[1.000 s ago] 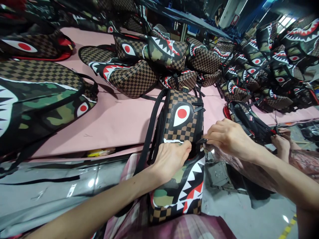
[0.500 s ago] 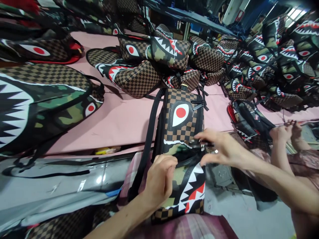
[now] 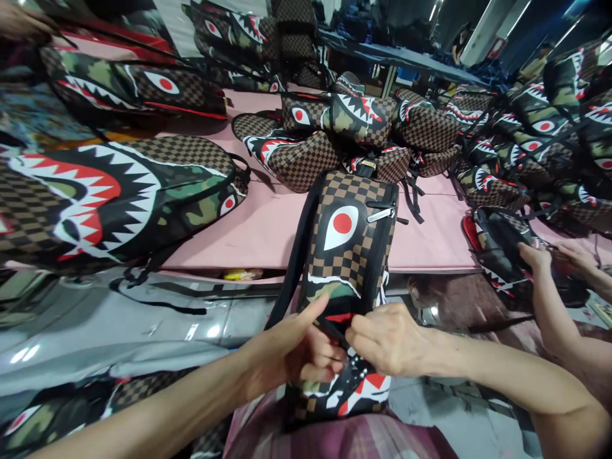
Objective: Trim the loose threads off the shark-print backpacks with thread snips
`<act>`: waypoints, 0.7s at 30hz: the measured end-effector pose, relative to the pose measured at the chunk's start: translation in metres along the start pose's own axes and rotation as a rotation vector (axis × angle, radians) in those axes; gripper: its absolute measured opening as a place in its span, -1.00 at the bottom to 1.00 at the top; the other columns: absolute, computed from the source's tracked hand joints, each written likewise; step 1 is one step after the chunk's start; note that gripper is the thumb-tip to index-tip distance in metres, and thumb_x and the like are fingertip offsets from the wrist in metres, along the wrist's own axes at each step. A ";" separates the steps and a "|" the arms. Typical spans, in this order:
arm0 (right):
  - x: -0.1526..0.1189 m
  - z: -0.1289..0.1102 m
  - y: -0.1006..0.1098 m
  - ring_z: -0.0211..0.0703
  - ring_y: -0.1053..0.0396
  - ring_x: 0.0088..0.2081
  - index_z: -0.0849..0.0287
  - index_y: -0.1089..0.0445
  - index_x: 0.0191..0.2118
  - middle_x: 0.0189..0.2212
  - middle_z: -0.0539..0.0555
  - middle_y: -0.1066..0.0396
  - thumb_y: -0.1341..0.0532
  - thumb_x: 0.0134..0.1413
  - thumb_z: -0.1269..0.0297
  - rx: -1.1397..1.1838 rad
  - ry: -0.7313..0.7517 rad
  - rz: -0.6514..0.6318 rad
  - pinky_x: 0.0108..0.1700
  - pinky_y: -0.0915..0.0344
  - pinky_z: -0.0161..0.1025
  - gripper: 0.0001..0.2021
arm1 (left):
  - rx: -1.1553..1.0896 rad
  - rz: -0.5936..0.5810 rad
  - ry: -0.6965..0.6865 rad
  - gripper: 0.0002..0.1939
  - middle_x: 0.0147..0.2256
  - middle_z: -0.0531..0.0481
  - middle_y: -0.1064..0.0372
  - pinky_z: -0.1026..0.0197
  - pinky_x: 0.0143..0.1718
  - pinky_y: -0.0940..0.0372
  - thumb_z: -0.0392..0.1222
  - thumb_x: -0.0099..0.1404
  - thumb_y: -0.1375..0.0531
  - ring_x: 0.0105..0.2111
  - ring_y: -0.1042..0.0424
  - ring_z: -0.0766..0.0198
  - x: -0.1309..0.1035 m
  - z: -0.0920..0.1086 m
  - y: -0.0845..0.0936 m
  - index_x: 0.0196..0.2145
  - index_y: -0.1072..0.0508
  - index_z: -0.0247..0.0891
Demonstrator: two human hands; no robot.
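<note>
A backpack (image 3: pixel 344 268) in brown check and camouflage, with a red-and-white eye and shark teeth, lies side-up across my lap and leans on the table edge. At its middle a side pocket (image 3: pixel 337 317) gapes a little and shows red inside. My left hand (image 3: pixel 310 347) has its fingers curled on the pocket's edge, the thumb raised apart. Opposite it, my right hand (image 3: pixel 387 338) is closed on the pocket's other edge; its fingertips are partly hidden. A zipper pull (image 3: pixel 380 215) lies near the bag's far end.
More shark-print backpacks (image 3: pixel 191 197) lie on the pink table (image 3: pixel 268 236), with a heap of them (image 3: pixel 540 146) at the right. Beside me on the right, another person's hands (image 3: pixel 538 258) handle a backpack. Another person's hand (image 3: pixel 26 19) shows at the top left.
My right hand has come down and left from above the pocket and closed on its edge. My left hand has turned, thumb now up. The pocket opening now shows red. The view has swung left.
</note>
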State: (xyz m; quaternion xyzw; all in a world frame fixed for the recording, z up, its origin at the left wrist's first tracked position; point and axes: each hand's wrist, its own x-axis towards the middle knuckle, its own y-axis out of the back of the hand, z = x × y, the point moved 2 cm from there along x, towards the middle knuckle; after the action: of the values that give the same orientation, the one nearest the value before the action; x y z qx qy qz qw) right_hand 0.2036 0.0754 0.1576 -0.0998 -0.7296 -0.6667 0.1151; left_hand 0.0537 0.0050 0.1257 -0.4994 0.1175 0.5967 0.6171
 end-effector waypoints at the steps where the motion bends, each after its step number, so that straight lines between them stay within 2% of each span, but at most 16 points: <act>1: 0.002 -0.005 -0.004 -0.32 -0.02 -0.62 0.23 -0.28 -0.55 -0.59 -0.04 -0.18 0.05 0.09 0.54 -0.021 0.050 -0.003 -0.59 0.10 -0.30 -0.72 | -0.034 0.020 0.012 -0.60 -0.73 0.02 -0.26 0.21 -0.49 -0.35 0.11 0.00 -0.24 -0.58 -0.40 0.22 0.003 -0.001 0.000 -0.66 -0.27 -0.26; 4: 0.003 -0.014 -0.008 -0.32 -0.07 -0.61 0.23 -0.27 -0.56 -0.59 -0.03 -0.19 0.02 0.10 0.54 -0.080 0.126 -0.019 -0.59 0.08 -0.30 -0.73 | -0.164 0.068 0.023 -0.77 -0.70 0.06 -0.29 0.21 -0.38 -0.37 -0.25 -0.04 -0.24 -0.56 -0.41 0.26 0.005 -0.009 -0.003 -0.67 -0.22 -0.24; 7: -0.004 -0.017 -0.004 -0.31 -0.12 -0.60 0.28 -0.35 -0.41 -0.56 -0.01 -0.25 0.03 0.12 0.54 -0.133 0.124 -0.050 -0.58 0.01 -0.30 -0.76 | -0.285 0.121 -0.053 -0.76 -0.64 0.03 -0.35 0.13 -0.25 -0.37 -0.40 -0.13 -0.20 -0.48 -0.47 0.19 0.002 -0.025 -0.006 -0.66 -0.15 -0.23; 9: -0.011 -0.018 0.001 -0.32 -0.16 -0.59 0.33 -0.36 -0.22 -0.49 0.02 -0.32 0.05 0.16 0.52 -0.159 0.055 -0.081 -0.57 -0.04 -0.30 -0.76 | -0.341 0.178 -0.134 -0.68 -0.66 0.10 -0.32 0.10 -0.16 -0.33 -0.37 -0.16 -0.26 -0.41 -0.49 0.14 0.001 -0.038 -0.006 -0.64 -0.11 -0.22; 12: -0.019 -0.019 0.012 -0.32 -0.27 -0.50 0.28 -0.27 -0.03 -0.29 0.07 -0.39 0.04 0.22 0.40 -0.147 -0.159 -0.138 -0.53 -0.12 -0.32 -0.74 | -0.337 0.254 -0.234 -0.56 -0.71 0.21 -0.21 0.11 -0.12 -0.30 -0.24 -0.21 -0.35 -0.41 -0.50 0.15 0.002 -0.054 -0.006 -0.63 -0.07 -0.21; 14: -0.021 -0.021 0.020 -0.29 -0.33 -0.38 0.27 -0.21 0.04 -0.16 0.12 -0.36 -0.02 0.22 0.21 -0.089 -0.296 -0.177 -0.48 -0.18 -0.34 -0.66 | -0.297 0.223 -0.261 -0.52 -0.71 0.19 -0.22 0.11 -0.15 -0.31 -0.16 -0.22 -0.37 -0.39 -0.50 0.12 0.003 -0.059 -0.008 -0.65 -0.04 -0.21; 16: -0.020 -0.025 0.025 -0.26 -0.33 -0.35 0.28 -0.23 0.00 -0.16 0.14 -0.35 -0.05 0.18 0.12 -0.069 -0.397 -0.196 -0.44 -0.21 -0.33 -0.62 | -0.253 0.184 -0.254 -0.50 -0.69 0.13 -0.29 0.10 -0.19 -0.31 -0.12 -0.20 -0.36 -0.36 -0.51 0.06 0.003 -0.062 -0.011 -0.67 -0.01 -0.21; 19: -0.018 -0.034 0.025 -0.27 -0.28 -0.45 0.23 -0.33 -0.17 -0.30 0.07 -0.36 -0.06 0.18 0.31 -0.177 -0.443 -0.230 -0.47 -0.14 -0.32 -0.83 | -0.196 0.187 -0.255 -0.49 -0.64 0.05 -0.36 0.11 -0.23 -0.33 -0.11 -0.15 -0.34 -0.36 -0.50 0.06 0.003 -0.063 -0.015 -0.68 0.02 -0.20; 21: -0.018 -0.040 0.021 -0.28 -0.23 -0.50 0.20 -0.35 -0.20 -0.35 0.04 -0.35 -0.05 0.16 0.42 -0.243 -0.417 -0.250 -0.50 -0.08 -0.32 -0.84 | -0.172 0.168 -0.295 -0.49 -0.64 0.04 -0.36 0.13 -0.26 -0.34 -0.11 -0.11 -0.32 -0.39 -0.50 0.09 0.003 -0.063 -0.018 -0.69 0.04 -0.19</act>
State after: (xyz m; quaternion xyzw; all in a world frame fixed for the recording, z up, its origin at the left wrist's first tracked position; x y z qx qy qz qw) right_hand 0.2285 0.0380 0.1754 -0.1575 -0.6587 -0.7235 -0.1337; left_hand 0.0987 -0.0374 0.1022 -0.4459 0.0155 0.7208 0.5305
